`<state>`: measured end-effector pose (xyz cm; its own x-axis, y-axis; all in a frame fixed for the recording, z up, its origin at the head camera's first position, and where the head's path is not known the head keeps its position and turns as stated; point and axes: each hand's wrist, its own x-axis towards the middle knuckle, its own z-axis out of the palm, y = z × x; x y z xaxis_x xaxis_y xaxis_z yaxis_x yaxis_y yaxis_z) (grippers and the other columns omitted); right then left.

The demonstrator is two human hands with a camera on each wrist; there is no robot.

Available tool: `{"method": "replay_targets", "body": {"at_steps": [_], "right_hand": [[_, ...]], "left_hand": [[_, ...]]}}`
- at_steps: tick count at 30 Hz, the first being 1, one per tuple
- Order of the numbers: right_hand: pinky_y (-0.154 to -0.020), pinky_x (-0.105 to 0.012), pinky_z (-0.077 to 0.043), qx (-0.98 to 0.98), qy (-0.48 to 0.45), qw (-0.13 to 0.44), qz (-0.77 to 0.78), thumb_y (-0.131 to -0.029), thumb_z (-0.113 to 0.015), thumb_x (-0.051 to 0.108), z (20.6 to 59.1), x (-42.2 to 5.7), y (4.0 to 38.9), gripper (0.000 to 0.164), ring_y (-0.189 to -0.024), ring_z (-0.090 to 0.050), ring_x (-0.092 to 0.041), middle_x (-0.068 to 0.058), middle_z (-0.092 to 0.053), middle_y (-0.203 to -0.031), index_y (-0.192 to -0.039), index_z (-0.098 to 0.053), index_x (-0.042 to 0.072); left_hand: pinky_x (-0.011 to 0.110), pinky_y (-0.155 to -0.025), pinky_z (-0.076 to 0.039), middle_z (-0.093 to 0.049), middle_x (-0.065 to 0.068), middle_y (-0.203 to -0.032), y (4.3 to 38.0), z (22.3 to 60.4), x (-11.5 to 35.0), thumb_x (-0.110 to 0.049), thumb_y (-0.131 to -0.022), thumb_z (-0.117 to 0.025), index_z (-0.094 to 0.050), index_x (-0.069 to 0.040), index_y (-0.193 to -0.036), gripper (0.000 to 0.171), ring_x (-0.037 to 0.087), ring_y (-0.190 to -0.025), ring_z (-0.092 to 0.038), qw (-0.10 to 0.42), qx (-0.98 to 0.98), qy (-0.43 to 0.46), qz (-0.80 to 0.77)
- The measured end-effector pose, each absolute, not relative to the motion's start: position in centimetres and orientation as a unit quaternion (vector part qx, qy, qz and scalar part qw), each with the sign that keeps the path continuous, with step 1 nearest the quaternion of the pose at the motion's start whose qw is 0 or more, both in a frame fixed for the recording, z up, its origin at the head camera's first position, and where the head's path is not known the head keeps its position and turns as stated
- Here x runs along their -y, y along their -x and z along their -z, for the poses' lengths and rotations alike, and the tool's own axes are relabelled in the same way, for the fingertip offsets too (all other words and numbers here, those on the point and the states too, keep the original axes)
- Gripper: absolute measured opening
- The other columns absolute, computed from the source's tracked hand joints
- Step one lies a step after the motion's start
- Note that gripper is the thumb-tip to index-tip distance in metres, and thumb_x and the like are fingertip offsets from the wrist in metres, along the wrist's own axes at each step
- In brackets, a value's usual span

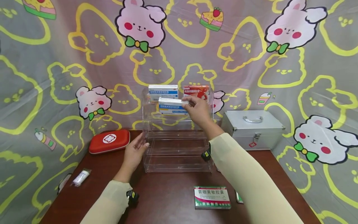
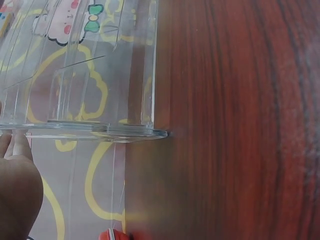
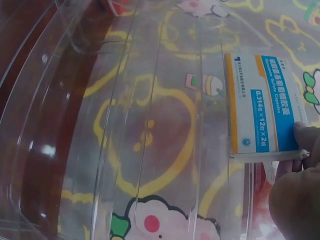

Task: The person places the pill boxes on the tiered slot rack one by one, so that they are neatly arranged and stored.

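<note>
My right hand [image 1: 198, 111] pinches the right end of a blue-and-white medicine box [image 1: 171, 106], holding it before the top tier of a clear acrylic rack [image 1: 179, 168]. In the right wrist view that box [image 3: 265, 105] shows its printed front, with thumb and fingers at one end. Behind it on the top tier stand a similar blue-and-white box [image 1: 163, 90] and a red medicine box [image 1: 193, 90], partly covered by my right hand. Low at the rack's left side, my left hand [image 1: 135, 155] touches the side panel [image 2: 105, 129] with nearly straight fingers.
A green-and-white medicine box [image 1: 212, 197] lies at the table's front; another box's edge [image 1: 239, 198] peeks from under the right sleeve. A red first-aid case [image 1: 109, 141] and a small white wrapped packet [image 1: 81, 177] are left, a silver metal case [image 1: 253, 129] right. A patterned curtain hangs behind.
</note>
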<state>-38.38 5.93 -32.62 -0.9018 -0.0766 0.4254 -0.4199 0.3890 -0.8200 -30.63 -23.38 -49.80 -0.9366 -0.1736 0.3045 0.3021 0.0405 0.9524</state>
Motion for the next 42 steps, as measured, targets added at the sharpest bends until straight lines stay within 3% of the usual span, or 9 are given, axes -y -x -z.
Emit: {"method": "replay_targets", "body": {"at_steps": [3, 8, 11, 17, 27, 34, 42], "right_hand": [[-0.094, -0.039, -0.059, 0.816, -0.176, 0.167, -0.524, -0.101, -0.079, 0.013, 32.7, -5.2, 38.5, 0.022, -0.106, -0.064, -0.021, -0.012, -0.076, -0.128, -0.123, -0.081, 0.011], [-0.109, -0.040, -0.061, 0.816, -0.188, 0.163, -0.521, -0.102, -0.078, 0.011, 33.1, -4.0, 39.0, 0.022, -0.129, -0.071, -0.025, -0.012, -0.074, -0.138, -0.124, -0.080, 0.011], [-0.110, -0.041, -0.061, 0.814, -0.183, 0.152, -0.529, -0.102, -0.078, 0.011, 33.6, -3.4, 39.3, 0.022, -0.134, -0.070, -0.029, -0.012, -0.074, -0.140, -0.124, -0.080, 0.011], [-0.113, -0.038, -0.059, 0.803, -0.181, 0.131, -0.553, -0.104, -0.076, 0.011, 34.3, -2.5, 39.8, 0.023, -0.135, -0.070, -0.028, -0.012, -0.076, -0.136, -0.126, -0.077, 0.008], [-0.111, -0.045, -0.059, 0.784, -0.168, 0.102, -0.589, -0.105, -0.074, 0.012, 34.3, -1.7, 40.1, 0.025, -0.129, -0.072, -0.028, -0.014, -0.077, -0.136, -0.129, -0.076, 0.005], [-0.108, -0.047, -0.060, 0.778, -0.165, 0.095, -0.598, -0.106, -0.073, 0.015, 34.2, -2.3, 39.8, 0.023, -0.128, -0.071, -0.027, -0.012, -0.077, -0.135, -0.128, -0.076, 0.009], [-0.107, -0.047, -0.062, 0.761, -0.188, 0.114, -0.610, -0.100, -0.083, 0.021, 34.9, -4.2, 38.9, 0.038, -0.126, -0.073, -0.031, -0.012, -0.077, -0.134, -0.134, -0.075, 0.009]], "left_hand": [[0.011, -0.106, -0.052, -0.055, 0.027, -0.158, 30.7, 49.7, 23.3, 0.008, -0.099, -0.073, -0.052, 0.005, -0.158, 0.062, 0.037, -0.148, -0.052, 0.174, 0.697, 0.048, 0.694], [0.010, -0.105, -0.051, -0.055, 0.027, -0.158, 30.6, 49.6, 23.3, 0.006, -0.100, -0.073, -0.052, 0.005, -0.158, 0.062, 0.038, -0.148, -0.052, 0.172, 0.702, 0.041, 0.689], [0.010, -0.104, -0.052, -0.055, 0.028, -0.157, 30.6, 49.6, 23.3, 0.006, -0.100, -0.074, -0.053, 0.005, -0.158, 0.062, 0.038, -0.148, -0.052, 0.172, 0.702, 0.039, 0.690], [0.010, -0.105, -0.051, -0.056, 0.028, -0.157, 30.8, 49.9, 23.3, 0.007, -0.099, -0.074, -0.053, 0.005, -0.157, 0.062, 0.038, -0.148, -0.052, 0.172, 0.699, 0.044, 0.692], [0.012, -0.106, -0.051, -0.054, 0.026, -0.159, 30.8, 49.9, 23.5, 0.007, -0.100, -0.073, -0.052, 0.004, -0.158, 0.062, 0.038, -0.149, -0.052, 0.171, 0.701, 0.047, 0.691], [0.011, -0.107, -0.051, -0.053, 0.029, -0.160, 31.2, 50.1, 23.2, 0.008, -0.099, -0.073, -0.051, 0.007, -0.158, 0.063, 0.039, -0.149, -0.051, 0.179, 0.699, 0.061, 0.689], [0.008, -0.104, -0.050, -0.054, 0.029, -0.159, 30.9, 50.2, 23.3, 0.007, -0.099, -0.074, -0.052, 0.007, -0.157, 0.062, 0.041, -0.148, -0.051, 0.187, 0.706, 0.048, 0.681]]}}
